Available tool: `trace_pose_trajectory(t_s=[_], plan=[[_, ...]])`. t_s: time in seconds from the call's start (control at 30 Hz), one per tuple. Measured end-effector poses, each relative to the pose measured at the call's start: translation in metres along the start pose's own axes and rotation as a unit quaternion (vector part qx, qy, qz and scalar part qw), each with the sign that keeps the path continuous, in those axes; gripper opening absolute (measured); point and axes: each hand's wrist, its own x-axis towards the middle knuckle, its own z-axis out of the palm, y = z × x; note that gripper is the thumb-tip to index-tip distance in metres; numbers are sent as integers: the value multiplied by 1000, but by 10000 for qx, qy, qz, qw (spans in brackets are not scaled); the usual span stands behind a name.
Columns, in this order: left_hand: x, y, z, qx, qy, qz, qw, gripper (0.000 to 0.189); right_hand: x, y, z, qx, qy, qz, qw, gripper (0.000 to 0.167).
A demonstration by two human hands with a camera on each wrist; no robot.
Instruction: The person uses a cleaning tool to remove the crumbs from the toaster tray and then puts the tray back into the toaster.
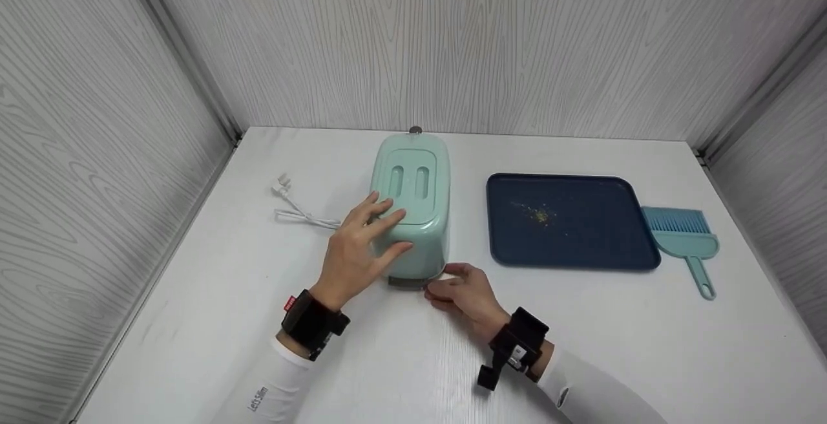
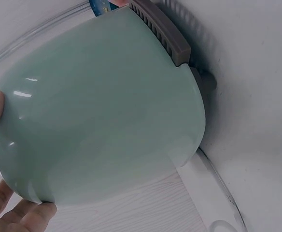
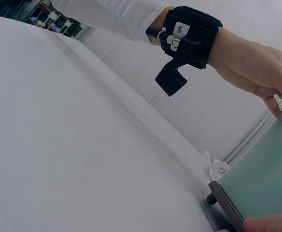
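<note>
A mint-green toaster [image 1: 413, 185] stands near the middle of the white table, its top cover marked by two long slots. My left hand [image 1: 355, 249] rests with spread, fairly straight fingers on the toaster's near top edge; its fingertips show along that edge in the left wrist view. Low at the near right corner, my right hand [image 1: 468, 295] pinches the toaster's base beside a grey ridged strip [image 2: 165, 31]. In the right wrist view, the right thumb [image 3: 271, 223] touches the end of that strip. Most of the right fingers are hidden there.
A dark blue tray [image 1: 581, 243] with crumbs [image 1: 541, 215] lies to the right. Against its right edge is a light blue brush and dustpan set [image 1: 685, 243]. The white cord and plug [image 1: 300, 214] lie left of the toaster. Grey wood-patterned walls [image 1: 420, 42] enclose the table.
</note>
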Motion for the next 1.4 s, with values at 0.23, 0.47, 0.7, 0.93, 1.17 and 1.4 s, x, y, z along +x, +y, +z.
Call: trace_pose_trajectory(t_s=[0.23,0.47,0.7,0.93,1.17,1.4], plan=[[-1,0,0,-23,53,21,10000,51,9,-4,1,-357,35,13,9994,67],[-1,0,1,1,84,18,10000,52,12,-8,4,-475,116,56,9988,64],[-1,0,0,-17,83,-11,10000,52,16,-8,6,-819,223,6,9964,63],[0,-1,1,19,109,24,9999,52,18,-6,7,-994,320,-322,9940,56],[1,0,1,35,116,45,9999,53,19,-5,4,-980,363,-417,9937,52],[0,0,1,3,62,-14,10000,54,19,-4,3,-1084,419,-544,9917,53]])
